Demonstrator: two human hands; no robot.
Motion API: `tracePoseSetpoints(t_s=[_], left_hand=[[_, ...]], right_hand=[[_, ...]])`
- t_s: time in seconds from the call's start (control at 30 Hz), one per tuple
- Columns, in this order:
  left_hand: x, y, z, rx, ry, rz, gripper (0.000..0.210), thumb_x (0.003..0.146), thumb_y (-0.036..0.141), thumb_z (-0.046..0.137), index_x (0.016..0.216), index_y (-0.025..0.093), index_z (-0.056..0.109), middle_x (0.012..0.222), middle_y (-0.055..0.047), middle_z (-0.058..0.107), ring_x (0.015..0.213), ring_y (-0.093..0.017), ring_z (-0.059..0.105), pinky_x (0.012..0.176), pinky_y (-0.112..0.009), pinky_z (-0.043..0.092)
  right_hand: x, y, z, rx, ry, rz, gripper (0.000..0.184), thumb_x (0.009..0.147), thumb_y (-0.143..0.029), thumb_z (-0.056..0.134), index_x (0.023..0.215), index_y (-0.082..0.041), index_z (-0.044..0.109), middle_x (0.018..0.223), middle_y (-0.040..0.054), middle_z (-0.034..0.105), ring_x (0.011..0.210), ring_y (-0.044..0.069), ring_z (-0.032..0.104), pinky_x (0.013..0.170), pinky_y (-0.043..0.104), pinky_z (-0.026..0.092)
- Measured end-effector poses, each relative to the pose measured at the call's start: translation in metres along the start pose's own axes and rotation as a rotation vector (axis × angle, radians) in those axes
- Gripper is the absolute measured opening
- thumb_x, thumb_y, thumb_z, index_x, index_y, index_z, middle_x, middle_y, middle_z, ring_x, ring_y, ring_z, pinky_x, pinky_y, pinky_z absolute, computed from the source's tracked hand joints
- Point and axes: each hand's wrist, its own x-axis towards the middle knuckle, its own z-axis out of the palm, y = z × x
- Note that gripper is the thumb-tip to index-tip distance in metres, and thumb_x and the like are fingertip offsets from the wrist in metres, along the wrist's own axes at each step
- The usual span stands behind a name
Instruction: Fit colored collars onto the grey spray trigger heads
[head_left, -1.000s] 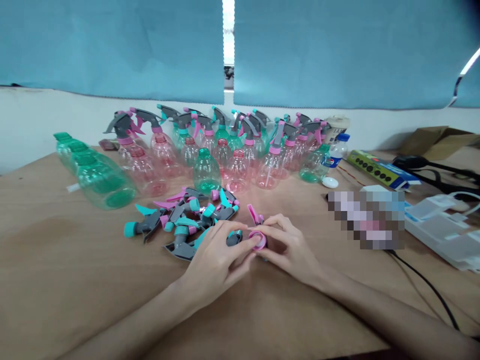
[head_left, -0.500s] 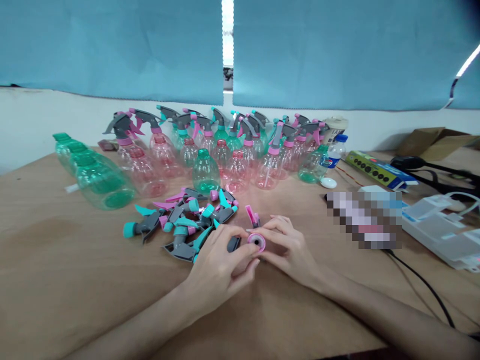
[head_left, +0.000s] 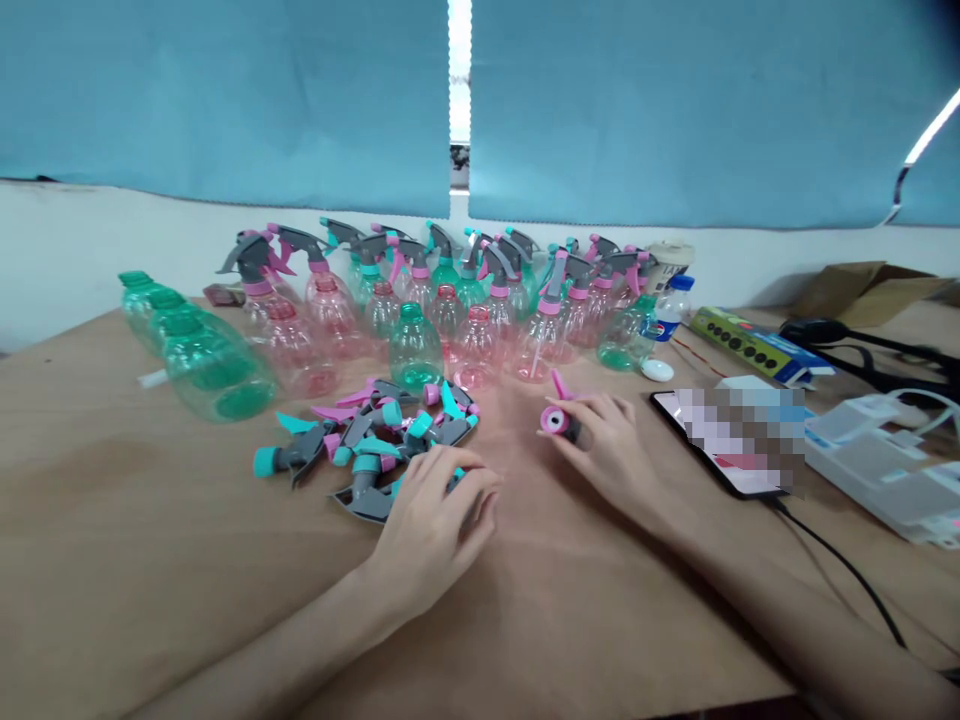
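My right hand (head_left: 611,450) pinches a pink and grey trigger sprayer head (head_left: 555,420) by its collar, whose round opening faces me. A pink trigger juts up behind the collar. My left hand (head_left: 442,515) holds nothing; its fingers are curved and a little apart. It rests at the near right side of a pile of loose sprayer heads (head_left: 367,440) in grey, teal and pink, and hides some of them. Behind the pile, a clear green bottle (head_left: 415,350) and a clear pink bottle (head_left: 475,350) stand without heads.
Several bottles with sprayer heads (head_left: 499,265) stand at the back. Green bottles (head_left: 217,370) stand at the left. To the right lie a phone (head_left: 682,420) with a cable, a clear plastic case (head_left: 870,440), a power-strip box (head_left: 750,340) and a white cap (head_left: 657,370).
My hands have parted. My right hand has carried the sprayer head up and to the right, and my left hand has let go of it and drawn slightly left.
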Motion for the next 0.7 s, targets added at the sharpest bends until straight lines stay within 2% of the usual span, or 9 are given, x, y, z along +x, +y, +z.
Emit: tracePoseSetpoints(t_s=[0.07,0.13,0.23,0.37,0.53,0.63,0.7], left_hand=[[-0.002,0.003,0.002,0.01,-0.042,0.006,0.013,0.087,0.011,0.049,0.093,0.018,0.058,0.092,-0.006,0.058,0.085,-0.02,0.052,0.075,-0.037,0.042],[-0.004,0.006,0.003,-0.005,-0.073,0.016,0.013,0.086,0.01,0.048,0.091,0.017,0.057,0.091,-0.006,0.059,0.084,-0.02,0.052,0.074,-0.037,0.041],[-0.006,0.011,0.004,-0.037,-0.087,0.034,0.013,0.087,0.009,0.048,0.091,0.017,0.058,0.087,-0.005,0.059,0.081,-0.019,0.052,0.073,-0.036,0.042],[-0.008,0.014,0.003,-0.074,-0.104,0.066,0.014,0.086,0.009,0.047,0.089,0.016,0.058,0.086,-0.005,0.06,0.077,-0.017,0.053,0.071,-0.032,0.045],[-0.013,0.014,0.006,-0.102,-0.156,0.174,0.016,0.085,0.009,0.045,0.083,0.015,0.058,0.071,-0.002,0.059,0.063,-0.014,0.054,0.057,-0.024,0.046],[-0.016,0.014,0.008,-0.118,-0.121,0.253,0.015,0.085,0.008,0.046,0.087,0.014,0.06,0.064,0.0,0.06,0.056,-0.012,0.055,0.051,-0.022,0.044],[-0.016,0.015,0.007,-0.139,-0.072,0.306,0.014,0.085,0.008,0.048,0.09,0.013,0.06,0.063,0.001,0.062,0.054,-0.012,0.056,0.049,-0.022,0.044]], right_hand=[[0.003,0.014,-0.003,-0.207,-0.01,0.073,0.025,0.085,-0.028,0.055,0.106,-0.017,0.065,0.097,0.0109,0.064,0.094,0.029,0.055,0.089,0.047,0.034],[0.004,0.025,-0.005,-0.338,-0.016,0.118,0.029,0.086,-0.026,0.052,0.11,-0.015,0.064,0.098,0.0135,0.064,0.095,0.031,0.054,0.088,0.049,0.033],[0.003,0.034,-0.003,-0.335,-0.032,0.103,0.037,0.085,-0.026,0.053,0.119,-0.014,0.058,0.105,0.0146,0.063,0.101,0.032,0.053,0.09,0.048,0.034],[-0.002,0.018,0.002,-0.174,-0.052,-0.006,0.032,0.087,-0.031,0.054,0.115,-0.017,0.059,0.105,0.012,0.062,0.106,0.03,0.053,0.096,0.05,0.032],[-0.011,-0.023,0.004,0.178,-0.129,-0.207,0.02,0.091,-0.025,0.052,0.11,-0.021,0.059,0.096,0.0059,0.064,0.095,0.021,0.059,0.099,0.049,0.034],[-0.017,-0.036,0.006,0.33,-0.165,-0.278,0.016,0.091,-0.02,0.051,0.104,-0.023,0.06,0.091,0.0027,0.065,0.088,0.017,0.06,0.098,0.046,0.037],[-0.019,-0.04,0.006,0.4,-0.168,-0.266,0.014,0.09,-0.019,0.054,0.1,-0.023,0.063,0.088,0.0021,0.064,0.087,0.017,0.059,0.091,0.042,0.042]])
